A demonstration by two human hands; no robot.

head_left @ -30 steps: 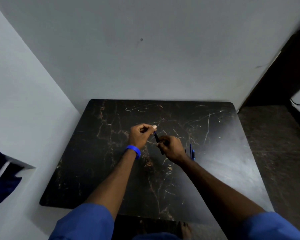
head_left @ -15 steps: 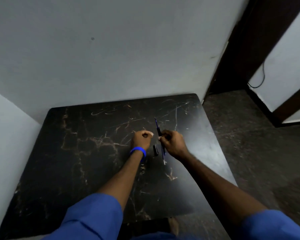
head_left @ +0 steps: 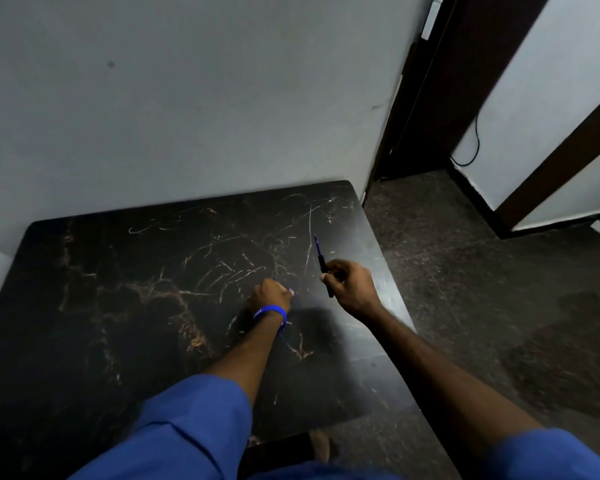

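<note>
My right hand [head_left: 352, 285] grips a slim pen [head_left: 322, 261] with a dark barrel and a blue upper end. The pen points up and away from me above the right part of the black marble-patterned table [head_left: 118, 289]. My left hand [head_left: 272, 294], with a blue wristband [head_left: 271, 312], sits low over the table just left of the right hand, its fingers curled into a fist. Nothing shows inside that fist, and motion blur hides any small piece beneath it.
A plain grey wall [head_left: 187, 98] runs along the table's far edge. A dark door frame [head_left: 426, 98] and speckled floor [head_left: 482, 289] lie to the right, and a thin cable [head_left: 476, 147] hangs on the white wall. A bare foot [head_left: 321, 445] shows below the table's near edge.
My view has swung right and tilted. The hands have drawn apart: the right hand carried the pen rightwards, and the left fist sank towards the table. The small dark piece between them is out of sight.
</note>
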